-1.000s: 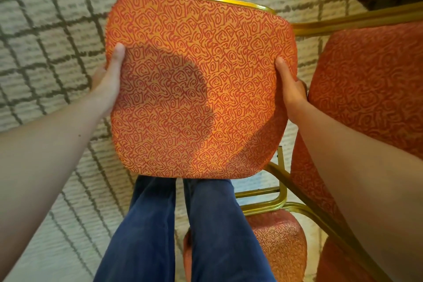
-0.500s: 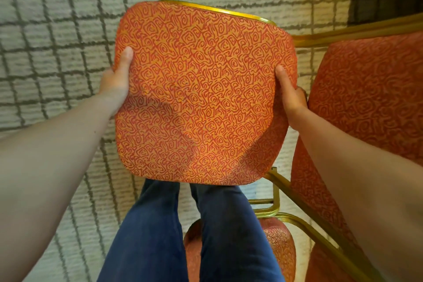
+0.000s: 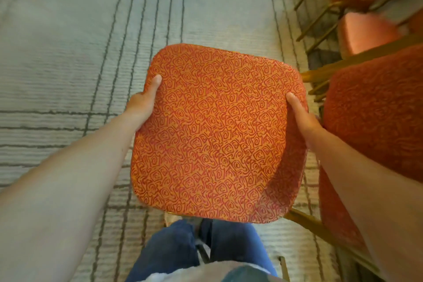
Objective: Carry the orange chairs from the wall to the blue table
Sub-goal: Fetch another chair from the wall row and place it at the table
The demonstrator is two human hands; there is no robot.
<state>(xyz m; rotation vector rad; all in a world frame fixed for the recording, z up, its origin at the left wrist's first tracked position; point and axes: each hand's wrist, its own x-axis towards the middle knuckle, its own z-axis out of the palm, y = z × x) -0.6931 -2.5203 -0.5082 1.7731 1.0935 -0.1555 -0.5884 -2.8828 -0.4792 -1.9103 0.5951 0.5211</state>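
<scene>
An orange chair [image 3: 217,133] with a red swirl pattern fills the middle of the head view, its padded face turned up toward me. My left hand [image 3: 144,101] grips its left edge, thumb on top. Its right edge is held by my right hand [image 3: 302,114], thumb lying along the fabric. The fingers of both hands are hidden under the pad. Part of its gold frame [image 3: 306,222] shows at the lower right. The blue table is not in view.
A second orange chair [image 3: 377,121] stands close on my right, touching my right forearm. More chairs [image 3: 364,32] with gold legs are blurred at the top right. Pale carpet [image 3: 80,52] with dark grid lines spreads to the left and ahead. My jeans [image 3: 194,247] show below.
The view has swung away from the wall side; open carpet now lies ahead and further chairs appear at the top right. The held chair sits lower in view. Both grips are unchanged.
</scene>
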